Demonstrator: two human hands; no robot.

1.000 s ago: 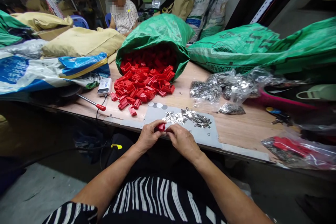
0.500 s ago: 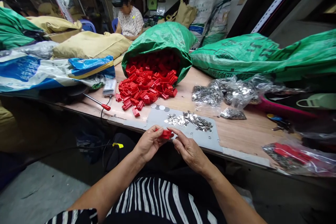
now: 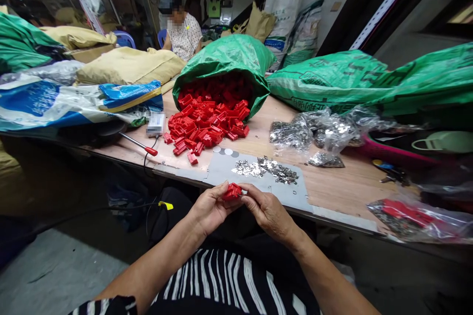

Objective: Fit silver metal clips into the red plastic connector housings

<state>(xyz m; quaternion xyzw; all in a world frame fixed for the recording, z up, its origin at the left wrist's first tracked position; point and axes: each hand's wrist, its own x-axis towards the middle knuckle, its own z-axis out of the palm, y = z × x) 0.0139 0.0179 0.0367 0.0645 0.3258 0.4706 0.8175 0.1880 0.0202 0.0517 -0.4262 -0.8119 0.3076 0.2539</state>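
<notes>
My left hand [image 3: 210, 206] grips a small red plastic part [image 3: 232, 191] just in front of the table's near edge. My right hand [image 3: 268, 212] pinches at the same part from the right, fingers closed; whether it holds a small metal piece I cannot make out. Beyond the hands lies a grey metal sheet [image 3: 225, 167] with a scatter of small shiny metal pieces [image 3: 266, 168]. Farther back, a heap of red plastic parts [image 3: 203, 125] spills from an open green sack [image 3: 225, 56].
Clear bags of metal pieces [image 3: 318, 130] lie right of the heap. A red-handled screwdriver [image 3: 138, 145] and a small device [image 3: 154, 123] lie left. Green sacks [image 3: 369, 78], blue and tan sacks [image 3: 74, 98] crowd the wooden table [image 3: 347, 187]. Another person [image 3: 181, 27] sits behind.
Both hands have dropped slightly toward my lap with the red part. The right hand went from touching the part, to a looser hold, to pinching it again.
</notes>
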